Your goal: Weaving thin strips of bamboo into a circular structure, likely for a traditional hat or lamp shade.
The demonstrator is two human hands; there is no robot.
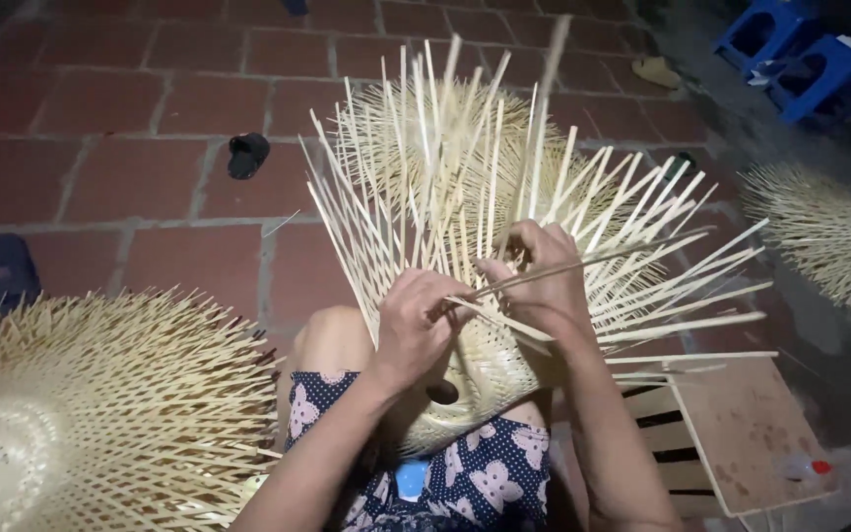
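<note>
— Knees first, nearest of all: the person sits with a dark blue flowered dress (465, 483) over the lap, and a half-woven bamboo basket (490, 379) rests against it, its round base with a dark hole facing the camera.

— And the hands?

— Left hand (416, 325) presses on the weave just above that base, fingers curled down onto the strips. Right hand (544, 281) sits just beside it, a little higher; its fingers are pinched around a thin strip (603, 261) that runs out to the right across the upright stakes.

— So both are closed on something?

— The right one grasps the strip, clearly. The left is clenched against the basket's weave; whether it actually grips a strip I cannot tell.

— What lies around?

— At lower left, a finished-looking basket (81, 414) with loose stakes fanning out lies on the floor (150, 177). At lower right stands a small wooden stool (741, 433) with a little clear bottle with a red cap (805, 468) on it.

— Farther off?

— Stakes of the held basket spread up and outward like a fan. Behind them stands another basket (416, 138). A further one (829, 236) is at the right edge. A black sandal (246, 154) lies on the red brick floor, and blue plastic stools (800, 49) stand in the top right corner.
</note>
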